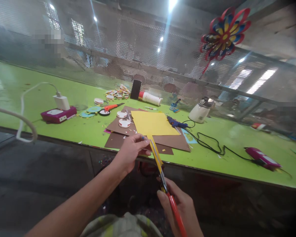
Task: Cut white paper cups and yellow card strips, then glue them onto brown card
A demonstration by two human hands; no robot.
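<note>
My left hand [130, 150] pinches a narrow yellow paper strip [157, 155] between thumb and fingers, just over the table's front edge. Red-handled scissors [175, 210] are gripped in my right hand [185, 205], their blades pointing up and away from me along the strip. How far the blades are apart is hard to make out. Behind my left hand lies a yellow sheet [155, 123] on top of brown sheets [172, 143]. Two white round pieces [124, 123] rest on the brown sheets, left of the yellow one.
A blue glue gun [176, 122] touches the yellow sheet's right side, its black cord running to a purple power strip [262, 158]. Leftward are an orange-handled tool [111, 107] and a purple socket box [58, 114] with a charger. Behind stand a phone [135, 89] and a white bottle [199, 111].
</note>
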